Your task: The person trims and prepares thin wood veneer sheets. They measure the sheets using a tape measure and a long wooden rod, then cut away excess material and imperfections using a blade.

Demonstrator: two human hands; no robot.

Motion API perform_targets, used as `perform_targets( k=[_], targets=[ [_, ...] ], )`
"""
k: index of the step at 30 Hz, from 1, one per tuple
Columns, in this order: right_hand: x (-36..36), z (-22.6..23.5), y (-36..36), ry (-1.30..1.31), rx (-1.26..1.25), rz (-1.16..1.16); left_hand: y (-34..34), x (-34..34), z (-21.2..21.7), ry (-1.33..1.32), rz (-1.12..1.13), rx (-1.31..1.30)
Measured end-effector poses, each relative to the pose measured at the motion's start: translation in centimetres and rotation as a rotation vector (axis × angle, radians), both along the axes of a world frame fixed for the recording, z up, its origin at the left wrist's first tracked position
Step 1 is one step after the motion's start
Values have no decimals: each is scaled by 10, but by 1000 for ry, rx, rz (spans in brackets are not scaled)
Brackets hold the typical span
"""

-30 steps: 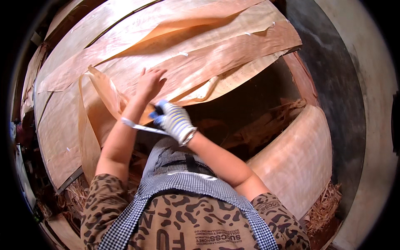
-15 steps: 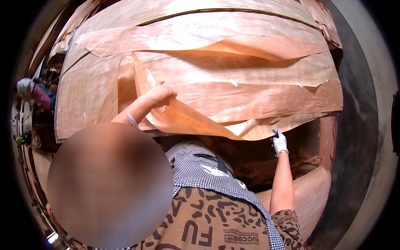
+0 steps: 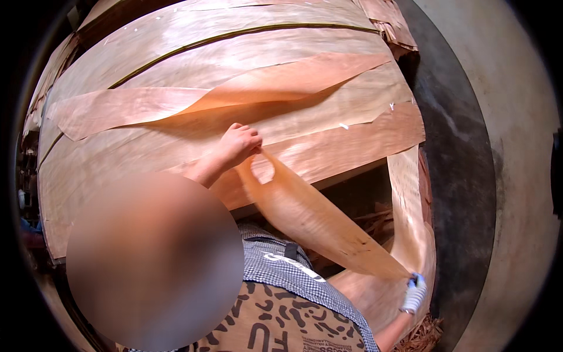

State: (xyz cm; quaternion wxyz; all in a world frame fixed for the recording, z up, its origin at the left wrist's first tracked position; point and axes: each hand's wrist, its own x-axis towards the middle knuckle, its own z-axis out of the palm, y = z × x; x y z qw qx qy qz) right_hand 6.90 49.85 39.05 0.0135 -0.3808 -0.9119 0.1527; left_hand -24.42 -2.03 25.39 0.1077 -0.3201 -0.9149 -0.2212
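A thin, tan wood veneer strip point(image 3: 319, 220) stretches between my two hands and hangs off the near edge of a broad stack of veneer sheets point(image 3: 146, 146). My bare left hand point(image 3: 239, 144) pinches it near a curled loop at its upper end, over the stack. At the lower right, my right hand point(image 3: 414, 293), in a white and blue glove, grips the strip's far corner. Another piece of veneer point(image 3: 406, 211) drapes down behind that corner; whether it belongs to the same strip I cannot tell. A large blurred disc hides most of my left forearm.
A second loose veneer strip point(image 3: 246, 88) lies twisted across the stack. Beyond it runs a dark, thin band point(image 3: 234, 39). Wood scraps point(image 3: 419, 337) litter the lower right. Dark floor point(image 3: 463, 176) borders the stack on the right.
My right hand has drawn the strip's end off the stack, down toward me. My left hand still holds its part of the strip, slightly lower in the picture. The view has turned.
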Motion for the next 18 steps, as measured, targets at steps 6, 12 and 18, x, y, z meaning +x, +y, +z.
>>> perform_targets(
  k=[6, 12, 18],
  targets=[
    [-24, 115, 54, 87, 555, -61, 98, -59, 1, 171, 199, 20],
    [-165, 135, 164, 173, 594, 206, 54, -17, -55, -155, 670, 394],
    [-394, 153, 181, 363, 613, 579, 18, -58, -42, -78, 1129, 256]
  ],
)
